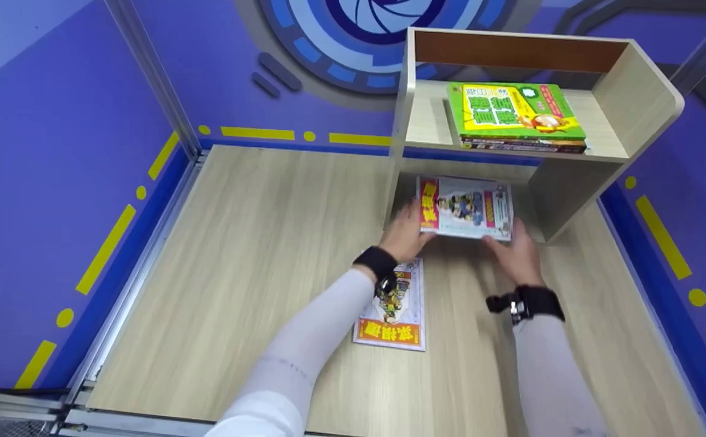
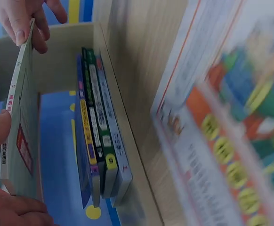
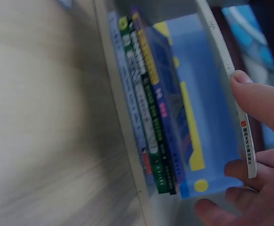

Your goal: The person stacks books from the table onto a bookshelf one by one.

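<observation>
A thin picture book with a white cover and red title strip is held level in front of the lower compartment of a small wooden bookshelf. My left hand grips its left end, thumb on one face and fingers on the other. At the opposite end, my right hand pinches it the same way; the thumb and pale spine show in the right wrist view. Beneath it, several books lie stacked flat on the compartment floor. A second picture book lies on the table, partly hidden by my left wrist.
On the upper shelf lies a flat stack topped by a green and yellow book. The shelf stands at the back right of the wooden table. Blue panels wall in the table, with a metal frame rail along the left edge.
</observation>
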The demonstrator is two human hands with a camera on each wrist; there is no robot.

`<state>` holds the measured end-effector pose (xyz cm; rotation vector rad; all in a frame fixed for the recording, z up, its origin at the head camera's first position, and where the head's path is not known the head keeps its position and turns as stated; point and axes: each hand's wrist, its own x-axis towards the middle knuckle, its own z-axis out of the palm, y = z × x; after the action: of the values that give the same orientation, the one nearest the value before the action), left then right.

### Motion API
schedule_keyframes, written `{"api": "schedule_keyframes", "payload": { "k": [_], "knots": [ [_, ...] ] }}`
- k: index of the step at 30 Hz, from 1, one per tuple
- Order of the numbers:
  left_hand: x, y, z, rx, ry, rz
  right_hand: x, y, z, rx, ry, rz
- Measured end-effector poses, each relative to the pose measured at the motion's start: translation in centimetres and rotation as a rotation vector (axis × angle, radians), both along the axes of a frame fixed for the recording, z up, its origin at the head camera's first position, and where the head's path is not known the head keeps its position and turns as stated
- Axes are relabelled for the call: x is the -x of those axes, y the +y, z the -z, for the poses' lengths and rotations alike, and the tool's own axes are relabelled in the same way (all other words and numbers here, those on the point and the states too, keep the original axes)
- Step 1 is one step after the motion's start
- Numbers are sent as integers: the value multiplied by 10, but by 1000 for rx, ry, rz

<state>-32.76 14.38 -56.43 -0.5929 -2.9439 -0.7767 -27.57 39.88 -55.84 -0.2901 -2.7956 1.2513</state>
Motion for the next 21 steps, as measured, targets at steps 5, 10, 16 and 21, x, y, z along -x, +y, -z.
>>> {"api": "schedule_keyframes", "payload": {
  "k": [5, 10, 16, 21],
  "knots": [
    [33, 16, -9, 130, 47, -54, 37, 10, -5, -1, -79, -25],
    [48, 30, -12, 163, -16, -54, 58, 23, -11, -53, -72, -69],
    [50, 34, -1, 160, -105, -65, 55, 24, -6, -142, -196, -63],
    [43, 26, 7, 153, -72, -75, 44, 13, 0, -151, -150, -25]
  ]
}}
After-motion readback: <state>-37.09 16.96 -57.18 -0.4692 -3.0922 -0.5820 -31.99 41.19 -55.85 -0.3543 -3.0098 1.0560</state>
